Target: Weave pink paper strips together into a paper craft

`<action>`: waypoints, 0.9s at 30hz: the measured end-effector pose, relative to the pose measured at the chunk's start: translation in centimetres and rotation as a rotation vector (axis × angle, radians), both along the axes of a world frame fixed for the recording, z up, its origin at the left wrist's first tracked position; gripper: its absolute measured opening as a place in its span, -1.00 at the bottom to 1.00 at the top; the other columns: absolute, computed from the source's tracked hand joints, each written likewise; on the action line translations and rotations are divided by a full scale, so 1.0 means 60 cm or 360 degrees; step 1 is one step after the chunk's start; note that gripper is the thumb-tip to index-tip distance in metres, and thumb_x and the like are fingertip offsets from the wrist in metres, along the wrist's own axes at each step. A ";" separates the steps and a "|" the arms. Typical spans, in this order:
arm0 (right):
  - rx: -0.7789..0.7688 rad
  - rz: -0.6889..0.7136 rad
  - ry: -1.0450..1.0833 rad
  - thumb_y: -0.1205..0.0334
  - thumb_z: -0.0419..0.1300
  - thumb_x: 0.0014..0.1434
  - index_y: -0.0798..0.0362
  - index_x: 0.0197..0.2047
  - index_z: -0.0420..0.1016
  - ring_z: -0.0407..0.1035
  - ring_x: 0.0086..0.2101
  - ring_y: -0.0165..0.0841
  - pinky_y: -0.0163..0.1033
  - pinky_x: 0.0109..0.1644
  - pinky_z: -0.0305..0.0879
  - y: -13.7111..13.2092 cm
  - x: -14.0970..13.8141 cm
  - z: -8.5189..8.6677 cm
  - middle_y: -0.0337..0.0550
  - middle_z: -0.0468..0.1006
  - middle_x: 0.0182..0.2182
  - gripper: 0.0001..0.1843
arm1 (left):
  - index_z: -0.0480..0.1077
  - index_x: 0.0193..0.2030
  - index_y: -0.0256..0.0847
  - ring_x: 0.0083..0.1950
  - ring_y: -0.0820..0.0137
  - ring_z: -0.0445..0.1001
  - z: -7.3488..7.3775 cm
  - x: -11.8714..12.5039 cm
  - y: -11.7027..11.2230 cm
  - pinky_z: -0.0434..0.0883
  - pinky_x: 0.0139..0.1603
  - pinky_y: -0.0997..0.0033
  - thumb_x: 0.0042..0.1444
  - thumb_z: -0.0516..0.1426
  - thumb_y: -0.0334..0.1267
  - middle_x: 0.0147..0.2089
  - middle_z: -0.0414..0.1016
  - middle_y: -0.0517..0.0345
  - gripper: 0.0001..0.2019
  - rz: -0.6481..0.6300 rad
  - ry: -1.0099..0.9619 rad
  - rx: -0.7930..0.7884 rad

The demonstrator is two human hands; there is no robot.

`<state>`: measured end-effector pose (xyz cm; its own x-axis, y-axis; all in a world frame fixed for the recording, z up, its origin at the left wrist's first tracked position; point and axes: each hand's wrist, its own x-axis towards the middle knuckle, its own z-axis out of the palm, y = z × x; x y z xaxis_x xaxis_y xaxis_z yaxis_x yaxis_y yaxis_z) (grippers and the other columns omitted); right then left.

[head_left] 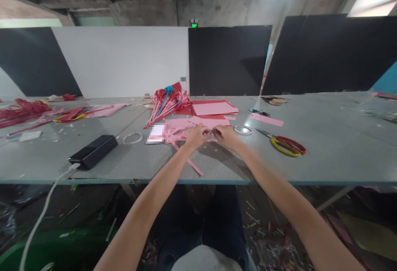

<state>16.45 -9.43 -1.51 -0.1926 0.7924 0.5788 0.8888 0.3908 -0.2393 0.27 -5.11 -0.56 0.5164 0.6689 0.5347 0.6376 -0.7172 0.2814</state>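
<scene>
Left hand (pixel 196 135), right hand (pixel 226 135) curled, fingertips meeting, over pink strips (pixel 192 165).

Two hands: left hand (pixel 196 135), right hand (pixel 226 135). Two rings flank them: left ring (pixel 132 143), right ring (pixel 235 129). One red-and-yellow scissors (pixel 283 143) right of the right hand; one power bank (pixel 93 151) left of the left hand.

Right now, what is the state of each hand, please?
Left hand: closed, pinching a small piece, too small to identify.
Right hand: closed, pinching the same piece.

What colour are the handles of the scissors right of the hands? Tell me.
One red, one yellow, on the scissors; the head view shows it best.
</scene>
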 end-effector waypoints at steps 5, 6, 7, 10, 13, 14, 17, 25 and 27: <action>-0.0007 0.0028 0.0108 0.14 0.08 0.21 0.05 -0.32 0.47 0.37 -0.40 -0.35 -0.30 -0.36 0.11 0.009 0.006 -0.003 -0.12 0.56 -0.37 -0.79 | 0.51 -0.31 -0.26 -0.27 0.37 0.40 -0.004 0.001 0.008 0.25 -0.27 0.42 0.17 0.05 -0.27 -0.27 0.47 0.06 -0.79 -0.0049 0.0113 0.0055; -0.0027 0.0039 0.0149 0.16 0.09 0.20 0.06 -0.33 0.47 0.37 -0.41 -0.36 -0.31 -0.36 0.11 0.013 0.008 -0.005 -0.13 0.55 -0.38 -0.80 | 0.51 -0.29 -0.26 -0.25 0.37 0.41 -0.004 0.000 0.009 0.26 -0.26 0.42 0.19 0.04 -0.28 -0.26 0.47 0.06 -0.78 -0.0060 0.0138 0.0070; -0.0054 0.0054 0.0189 0.19 0.09 0.20 0.06 -0.34 0.46 0.37 -0.40 -0.37 -0.31 -0.35 0.13 0.017 0.010 -0.007 -0.14 0.55 -0.38 -0.82 | 0.52 -0.28 -0.25 -0.24 0.37 0.41 -0.005 0.000 0.009 0.26 -0.25 0.41 0.20 0.03 -0.29 -0.25 0.48 0.06 -0.77 -0.0058 0.0154 0.0083; -0.0101 0.0100 0.0218 0.30 0.07 0.18 0.06 -0.32 0.47 0.38 -0.32 -0.34 -0.29 -0.27 0.18 0.025 0.014 -0.013 -0.12 0.54 -0.33 -0.85 | 0.52 -0.30 -0.24 -0.25 0.36 0.42 -0.006 0.000 0.004 0.26 -0.24 0.40 0.20 0.03 -0.27 -0.26 0.49 0.07 -0.76 0.0024 0.0154 0.0118; -0.0056 -0.0022 0.0206 0.32 0.09 0.15 0.04 -0.28 0.50 0.36 -0.14 -0.24 -0.17 -0.10 0.19 0.023 0.010 -0.014 -0.08 0.53 -0.22 -0.84 | 0.53 -0.33 -0.22 -0.25 0.33 0.43 -0.004 0.004 -0.006 0.27 -0.23 0.37 0.17 0.08 -0.22 -0.28 0.49 0.06 -0.78 0.0160 0.0133 0.0152; -0.0042 -0.0098 0.0218 0.32 0.10 0.15 0.03 -0.29 0.52 0.35 -0.10 -0.21 -0.12 -0.05 0.17 0.020 0.007 -0.013 -0.07 0.53 -0.19 -0.84 | 0.53 -0.33 -0.22 -0.25 0.32 0.43 -0.003 0.005 -0.009 0.27 -0.22 0.35 0.15 0.09 -0.22 -0.28 0.50 0.05 -0.79 0.0193 0.0132 0.0174; -0.0049 -0.0284 0.0265 0.33 0.10 0.13 -0.01 -0.32 0.54 0.33 -0.05 -0.13 -0.02 0.00 0.14 0.008 -0.007 -0.004 -0.08 0.54 -0.16 -0.82 | 0.52 -0.36 -0.22 -0.20 0.28 0.43 -0.002 0.011 -0.017 0.27 -0.17 0.31 0.12 0.10 -0.27 -0.27 0.51 0.03 -0.83 0.0264 0.0102 0.0253; -0.0112 -0.0131 0.0473 0.40 0.08 0.06 0.03 -0.33 0.55 0.48 -0.27 -0.21 -0.17 -0.19 0.29 0.016 -0.020 -0.006 -0.08 0.62 -0.32 -0.78 | 0.51 -0.40 -0.24 -0.20 0.27 0.44 -0.004 0.012 -0.014 0.27 -0.17 0.31 0.09 0.11 -0.28 -0.28 0.52 0.03 -0.84 0.0312 -0.0003 0.0259; -0.0113 -0.0075 0.0514 0.42 0.10 0.03 0.04 -0.35 0.54 0.48 -0.28 -0.22 -0.18 -0.19 0.30 0.018 -0.017 -0.009 -0.08 0.62 -0.33 -0.79 | 0.52 -0.38 -0.24 -0.20 0.27 0.44 -0.003 0.011 -0.015 0.27 -0.17 0.31 0.11 0.11 -0.27 -0.27 0.51 0.03 -0.83 0.0296 0.0005 0.0244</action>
